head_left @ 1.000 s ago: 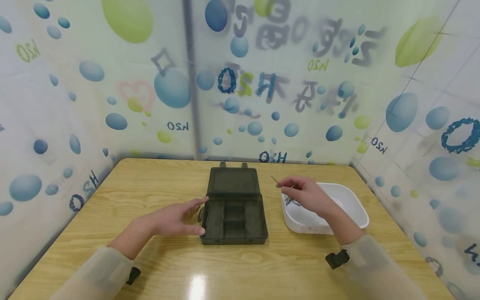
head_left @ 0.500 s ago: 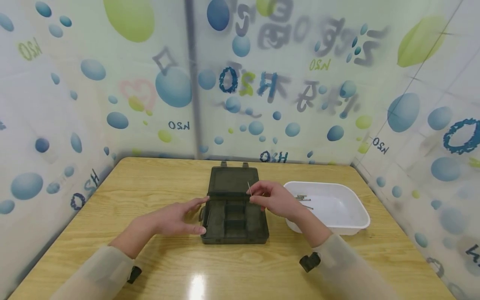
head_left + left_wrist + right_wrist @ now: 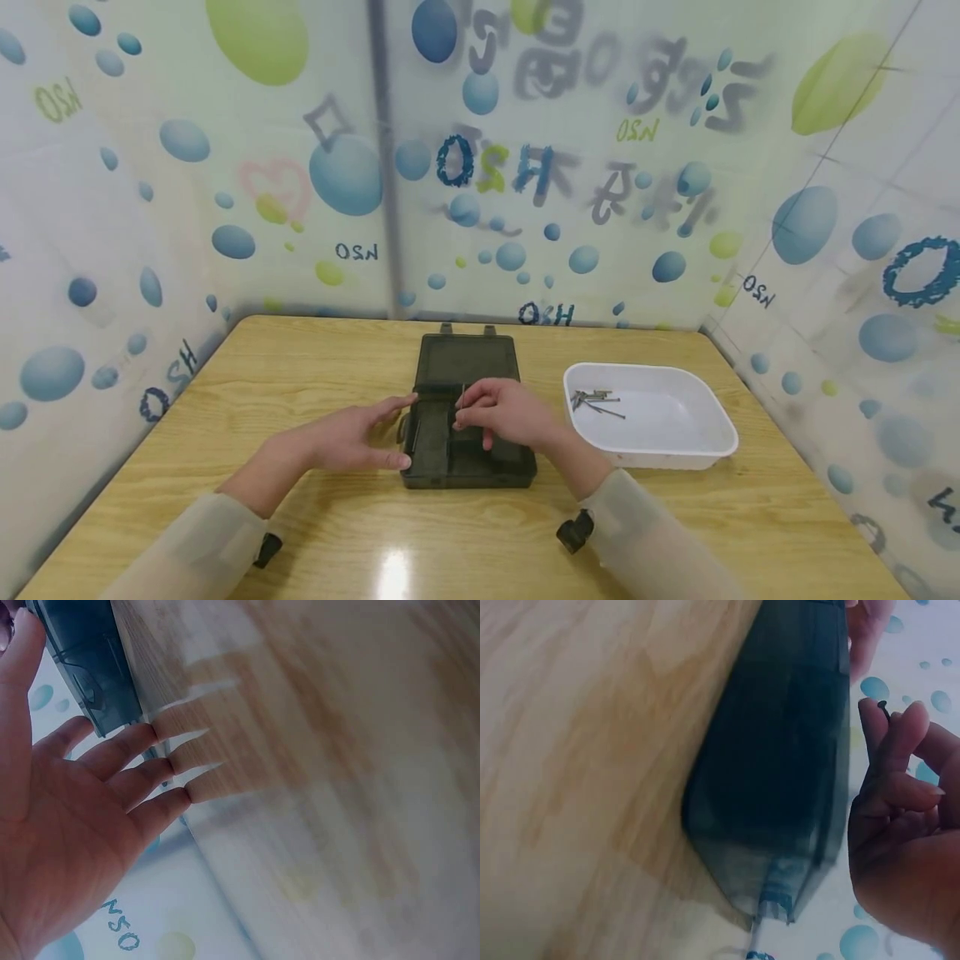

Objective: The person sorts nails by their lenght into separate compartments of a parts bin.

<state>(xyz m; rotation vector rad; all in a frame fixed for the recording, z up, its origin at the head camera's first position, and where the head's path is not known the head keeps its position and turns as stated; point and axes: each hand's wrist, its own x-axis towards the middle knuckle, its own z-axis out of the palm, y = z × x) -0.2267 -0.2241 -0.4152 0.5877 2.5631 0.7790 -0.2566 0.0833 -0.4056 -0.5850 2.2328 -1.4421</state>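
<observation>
A dark translucent plastic box [image 3: 429, 442] with divided compartments lies on the table, its lid [image 3: 467, 358] folded back behind it. Spread along the box's left side, my left hand [image 3: 348, 437] touches the front corner with the thumb and the area near the hinge with the index finger. Its other fingers [image 3: 154, 810] extend fairly straight in the left wrist view. Over the middle compartments, my right hand [image 3: 510, 412] pinches a thin metal nail [image 3: 462, 393] upright between thumb and fingertips. The nail's dark head [image 3: 883, 706] shows above the fingertips in the right wrist view.
To the right stands a white plastic tray [image 3: 675, 458], holding several loose nails [image 3: 600, 400] at its left end. The wooden table [image 3: 315, 533] meets patterned curtains [image 3: 480, 283] at the back and sides. A latch [image 3: 401, 429] sticks out from the box's left side.
From above the white tray, my right hand has moved left with the nail and is now over the middle of the box. My left hand has stayed at the box's left side.
</observation>
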